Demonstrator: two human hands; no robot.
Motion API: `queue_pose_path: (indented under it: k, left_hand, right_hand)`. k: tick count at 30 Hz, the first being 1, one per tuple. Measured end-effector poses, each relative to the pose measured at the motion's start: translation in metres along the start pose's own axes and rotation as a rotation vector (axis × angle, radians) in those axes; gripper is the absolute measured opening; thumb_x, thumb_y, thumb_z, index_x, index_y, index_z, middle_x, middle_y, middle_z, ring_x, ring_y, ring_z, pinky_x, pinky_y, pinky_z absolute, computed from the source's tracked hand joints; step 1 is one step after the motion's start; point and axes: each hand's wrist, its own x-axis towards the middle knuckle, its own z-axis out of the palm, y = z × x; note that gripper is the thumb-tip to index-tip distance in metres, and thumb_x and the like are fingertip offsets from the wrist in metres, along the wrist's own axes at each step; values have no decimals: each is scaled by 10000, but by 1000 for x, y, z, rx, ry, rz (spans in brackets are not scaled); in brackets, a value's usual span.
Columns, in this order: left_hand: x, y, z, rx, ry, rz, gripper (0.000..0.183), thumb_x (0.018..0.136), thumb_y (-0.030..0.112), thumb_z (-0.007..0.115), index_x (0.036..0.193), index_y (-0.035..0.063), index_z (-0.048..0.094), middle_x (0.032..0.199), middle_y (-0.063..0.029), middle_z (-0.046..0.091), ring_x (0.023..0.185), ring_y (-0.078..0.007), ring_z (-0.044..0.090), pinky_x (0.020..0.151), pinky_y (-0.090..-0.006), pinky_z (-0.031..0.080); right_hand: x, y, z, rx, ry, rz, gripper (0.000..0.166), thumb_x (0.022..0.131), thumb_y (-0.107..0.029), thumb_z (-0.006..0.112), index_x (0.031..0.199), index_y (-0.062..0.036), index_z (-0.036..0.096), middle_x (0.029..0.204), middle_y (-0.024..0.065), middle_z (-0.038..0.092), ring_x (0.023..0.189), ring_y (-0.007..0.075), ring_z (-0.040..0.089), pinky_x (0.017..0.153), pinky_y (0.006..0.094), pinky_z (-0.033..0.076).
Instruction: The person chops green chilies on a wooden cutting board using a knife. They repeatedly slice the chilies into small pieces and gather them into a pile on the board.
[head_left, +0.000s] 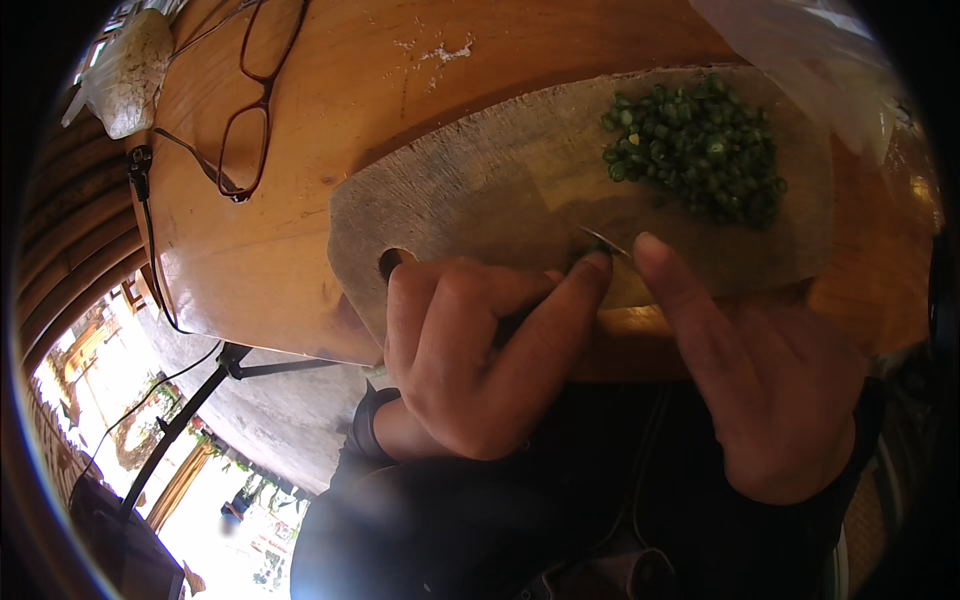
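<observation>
Over the near edge of a worn wooden cutting board (465, 165), my left hand (480, 352) pinches a green vegetable piece (596, 249), mostly hidden by the fingers. My right hand (765, 382) holds a knife, its thin blade (604, 238) beside my left fingertips. The index finger of that hand lies along the blade's back, and the handle is hidden in the palm. Toward the board's far right lies a heap of chopped green vegetable (694, 146), possibly green beans, apart from both hands. The board's handle hole (394, 262) shows beside my left knuckles.
Eyeglasses (244, 139) lie on the wooden table (300, 247) at left. Beyond them sits a tied plastic bag (131, 75) of pale food. A black plug (139, 165) and cord hang over the edge. Clear plastic (817, 67) lies far right; a black tripod (187, 412) stands lower left.
</observation>
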Motion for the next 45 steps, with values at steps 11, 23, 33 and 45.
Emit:
queue_pose_path:
  k: [11, 23, 33, 45]
  left_hand:
    - [8, 1, -4, -16, -31, -3, 301, 649, 60, 802, 950, 54, 802, 738, 11, 548, 697, -168, 518, 555, -278, 408]
    - [3, 4, 1, -23, 9, -92, 246, 670, 20, 866, 895, 86, 794, 705, 14, 531, 684, -176, 521, 543, -289, 417]
    - [3, 0, 4, -46, 33, -32, 248, 667, 12, 837, 906, 65, 803, 711, 19, 525, 675, -164, 512, 521, -271, 405]
    - [5, 0, 0, -53, -13, -65, 263, 678, 4, 866, 916, 70, 773, 741, -11, 534, 688, -199, 534, 563, -313, 429]
  right_hand:
    - [9, -2, -3, -23, -41, -48, 580, 835, -13, 684, 1414, -30, 640, 631, 6, 505, 546, 120, 517, 491, 294, 431]
    - [-7, -1, -2, -47, -26, -5, 596, 812, 8, 688, 1406, -14, 645, 614, 9, 486, 517, 144, 455, 480, 313, 417]
    - [-4, 1, -6, -14, -47, -61, 592, 797, 0, 691, 1387, -22, 664, 593, 2, 459, 500, 124, 415, 465, 302, 381]
    - [2, -2, -10, -67, -79, -36, 572, 799, -16, 672, 1370, -33, 680, 684, 37, 586, 557, 150, 534, 508, 304, 453]
